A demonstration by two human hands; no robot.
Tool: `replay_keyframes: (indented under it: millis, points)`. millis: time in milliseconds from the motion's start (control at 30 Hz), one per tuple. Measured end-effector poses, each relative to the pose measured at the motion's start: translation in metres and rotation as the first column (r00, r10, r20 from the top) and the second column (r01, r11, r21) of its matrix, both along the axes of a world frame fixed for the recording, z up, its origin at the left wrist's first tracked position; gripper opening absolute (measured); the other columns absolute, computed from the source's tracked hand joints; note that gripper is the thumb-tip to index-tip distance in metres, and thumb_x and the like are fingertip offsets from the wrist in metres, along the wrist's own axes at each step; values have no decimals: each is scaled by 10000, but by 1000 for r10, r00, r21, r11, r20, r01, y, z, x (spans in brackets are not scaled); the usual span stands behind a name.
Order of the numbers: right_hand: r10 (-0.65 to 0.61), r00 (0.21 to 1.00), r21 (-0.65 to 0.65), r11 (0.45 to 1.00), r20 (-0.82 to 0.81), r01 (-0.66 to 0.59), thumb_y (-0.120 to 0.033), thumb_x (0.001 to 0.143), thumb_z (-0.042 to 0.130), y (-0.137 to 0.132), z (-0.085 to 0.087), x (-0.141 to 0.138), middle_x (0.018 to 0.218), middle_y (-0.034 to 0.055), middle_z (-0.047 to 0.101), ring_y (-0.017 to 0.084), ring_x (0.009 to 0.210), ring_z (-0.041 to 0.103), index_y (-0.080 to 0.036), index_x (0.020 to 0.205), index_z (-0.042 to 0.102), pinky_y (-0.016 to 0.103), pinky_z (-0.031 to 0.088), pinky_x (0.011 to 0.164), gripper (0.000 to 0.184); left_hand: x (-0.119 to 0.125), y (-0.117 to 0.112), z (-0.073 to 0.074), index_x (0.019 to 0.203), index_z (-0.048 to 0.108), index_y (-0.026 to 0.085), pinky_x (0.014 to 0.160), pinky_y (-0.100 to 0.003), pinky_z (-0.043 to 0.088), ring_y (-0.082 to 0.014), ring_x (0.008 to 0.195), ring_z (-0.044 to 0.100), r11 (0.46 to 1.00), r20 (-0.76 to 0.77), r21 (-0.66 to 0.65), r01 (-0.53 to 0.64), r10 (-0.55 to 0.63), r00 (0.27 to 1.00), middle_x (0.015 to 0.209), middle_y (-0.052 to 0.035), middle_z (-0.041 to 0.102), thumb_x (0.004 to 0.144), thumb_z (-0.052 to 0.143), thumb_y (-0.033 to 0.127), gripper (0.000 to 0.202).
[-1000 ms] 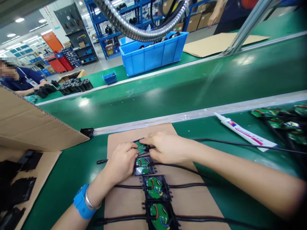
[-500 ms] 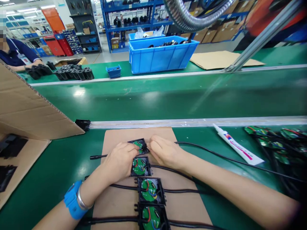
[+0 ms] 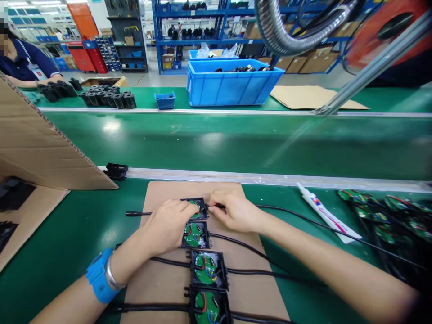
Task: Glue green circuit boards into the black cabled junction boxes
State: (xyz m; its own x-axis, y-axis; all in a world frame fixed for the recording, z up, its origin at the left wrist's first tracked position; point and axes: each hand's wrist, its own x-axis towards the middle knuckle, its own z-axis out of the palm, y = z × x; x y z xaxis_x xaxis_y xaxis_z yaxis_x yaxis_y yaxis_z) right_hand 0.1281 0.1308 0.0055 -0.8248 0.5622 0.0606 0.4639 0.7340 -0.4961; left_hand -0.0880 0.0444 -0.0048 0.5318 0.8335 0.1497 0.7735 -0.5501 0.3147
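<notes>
Several black plastic housings with green circuit boards lie in a column on a cardboard sheet (image 3: 162, 279). My left hand (image 3: 172, 222) reaches over the left side of the farthest housing (image 3: 203, 209), its fingers closed on it and the fingertips at the board. The thumb side is partly hidden. At that housing's right edge my right hand (image 3: 232, 209) pinches the black cable (image 3: 286, 210), which runs off to the right. Just below my left hand is a second housing (image 3: 195, 235). Nearer me lie another housing (image 3: 209, 270) and the closest one (image 3: 207, 306), both with cables out of their sides.
A white glue tube (image 3: 329, 213) and a heap of wired circuit boards (image 3: 384, 216) lie right. An open cardboard box (image 3: 50, 144) stands left. Beyond the metal rail (image 3: 270, 177) are a blue bin (image 3: 232, 85), black cylinders (image 3: 108, 96) and a person (image 3: 27, 63).
The view has shifted slightly. My right thumb and fingers now pinch the cable more visibly beside the farthest housing. My left hand stays on that housing.
</notes>
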Motion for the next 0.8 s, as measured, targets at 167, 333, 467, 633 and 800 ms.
replay_keyframes:
  millis: [167,333,467,633,800]
  points:
    - [25,984,292,953,176,-76,-88,833,420,-16,-8,-10,754,78,584,156,640,466,-137,781,577,289,253,545,172,15,1,5,1197,557,156,765,-380,481,-235,882,563,999,-162,25,-21,25,987,1026,-76,620,811,443,52,416]
    - [22,975,425,898,219,-115,-50,852,426,-22,-12,-9,809,107,603,183,714,491,-126,829,611,294,228,529,201,25,2,7,977,633,149,719,-375,453,-234,837,552,996,-248,79,-50,68,966,936,-80,618,852,418,69,261]
    - [-10,1000,251,968,27,3,-135,896,472,-14,-12,-1,811,91,599,185,794,510,-131,791,633,290,371,679,192,19,-1,4,1244,548,175,765,-371,457,-230,930,568,991,-193,111,-68,88,977,1149,-77,618,828,446,55,445]
    - [-103,965,14,994,-242,110,-103,843,525,-8,-17,-2,732,44,593,167,762,509,-135,789,621,300,402,741,115,23,-1,4,1270,553,196,728,-385,454,-257,947,560,993,-290,96,-68,93,952,1178,-71,616,811,461,28,498]
    - [-17,975,68,997,-219,33,-64,815,508,-5,-12,-2,722,38,614,168,743,504,-141,752,620,315,394,757,150,13,5,14,1226,607,245,796,-421,454,-262,1026,532,998,-164,41,-50,57,985,1256,-69,573,796,477,37,495]
